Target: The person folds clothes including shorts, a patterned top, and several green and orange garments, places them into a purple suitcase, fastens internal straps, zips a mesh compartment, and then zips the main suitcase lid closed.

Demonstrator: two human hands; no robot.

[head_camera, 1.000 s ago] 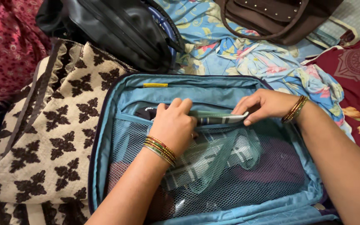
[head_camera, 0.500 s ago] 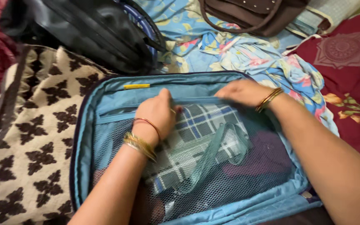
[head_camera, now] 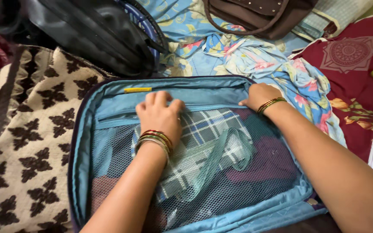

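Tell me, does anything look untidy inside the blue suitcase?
Slightly: under the blue mesh cover of the blue suitcase, the checked folded cloth lies askew, and a loose mesh strap loops across it. Nothing looks damaged.

Right hand (head_camera: 260,96) fingers hidden behind suitcase pocket edge (head_camera: 203,105). Brown handbag (head_camera: 260,15) cut off by top edge.

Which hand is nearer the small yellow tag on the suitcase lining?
Left. The left hand lies flat just below and right of the yellow tag; the right hand is far off at the lining's right edge.
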